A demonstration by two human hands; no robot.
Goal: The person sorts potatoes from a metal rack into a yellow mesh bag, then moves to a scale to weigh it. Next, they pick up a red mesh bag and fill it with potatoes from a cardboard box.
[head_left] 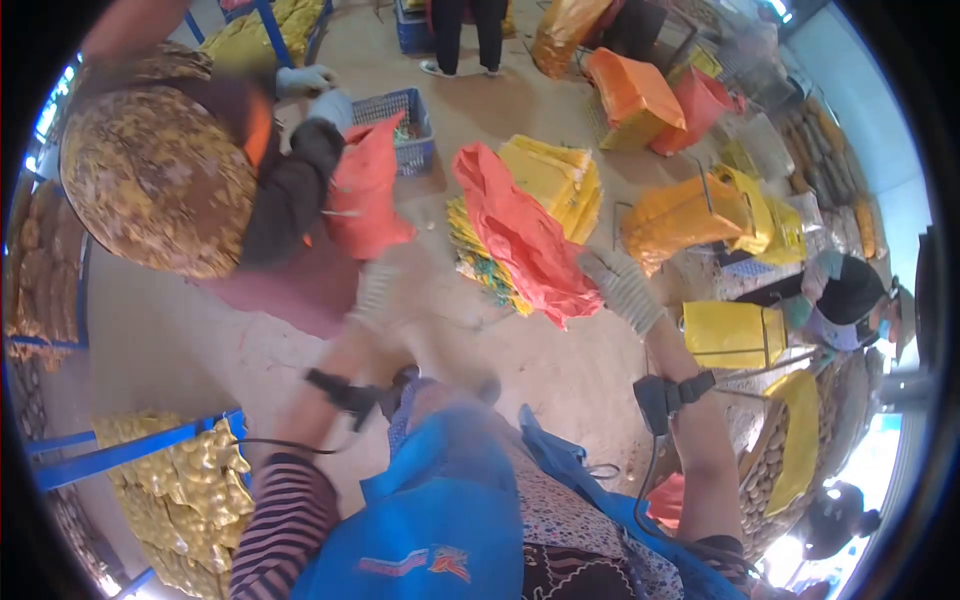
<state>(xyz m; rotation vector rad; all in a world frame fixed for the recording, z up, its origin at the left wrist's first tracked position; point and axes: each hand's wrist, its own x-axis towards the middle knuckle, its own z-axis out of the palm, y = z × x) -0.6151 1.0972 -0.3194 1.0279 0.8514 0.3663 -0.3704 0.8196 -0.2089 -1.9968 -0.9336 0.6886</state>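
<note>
Both forearms reach forward from either side of a blue apron [420, 500], spread apart and dark-banded at the wrists, the left sleeve striped. The right hand [622, 292], in a pale striped glove, points up and inward; its fingers meet the lower right edge of a red sack [520, 235], though I cannot tell whether they grip it or only touch it. The left hand [380, 290], gloved alike, is angled up and to the right over the floor; its fingers are smeared by blur, so I cannot tell how wide they are.

Around them, largest first: a co-worker in a broad camouflage hat [160, 180] bends in close on the left, crowding that side — a second red sack [368, 190] hangs between this person and the left hand. Full yellow mesh sacks [180, 500] sit by a blue frame [140, 450] at the lower left. To the right stand an orange sack [680, 220] and an open yellow sack [735, 335]; beyond the second red sack is a small blue crate [415, 155].

The first red sack lies rumpled across a pile of folded yellow sacks [570, 180], ahead of the person and between the hands — its long axis slanting from far left to near right.
</note>
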